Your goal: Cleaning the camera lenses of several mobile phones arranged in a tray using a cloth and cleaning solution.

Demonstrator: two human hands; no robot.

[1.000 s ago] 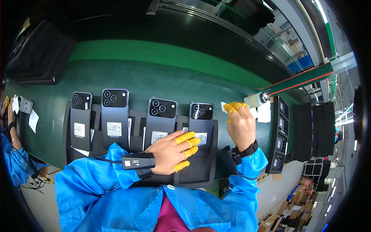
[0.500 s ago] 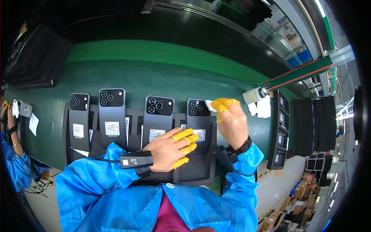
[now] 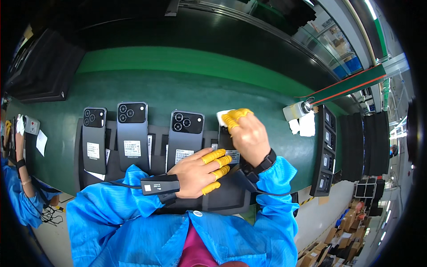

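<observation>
Several dark grey smartphones lie back side up in a row, with camera bumps at the far end and white labels lower down. My left hand (image 3: 195,174), in yellow finger cots, rests flat with its fingers spread over the lower part of the rightmost smartphone (image 3: 226,142). Between the finger-cotted fingers of my right hand (image 3: 250,137) is a folded white wiping cloth (image 3: 222,118), at that phone's camera end; the hand hides much of the phone's upper back. Left of it lie another smartphone (image 3: 186,140), a third smartphone (image 3: 132,129) and the leftmost smartphone (image 3: 94,131).
A black tray (image 3: 79,153) lies under the phones on the green table (image 3: 187,91). On the right stand a white bottle (image 3: 296,110), white cloths (image 3: 307,125) and a black tray of small boxes (image 3: 316,187). Black trays (image 3: 44,66) are stacked far left. A co-worker's arm (image 3: 26,182) shows left.
My right hand has moved left with the cloth, from the right edge of the rightmost phone across to its far left corner. My left hand stays in place.
</observation>
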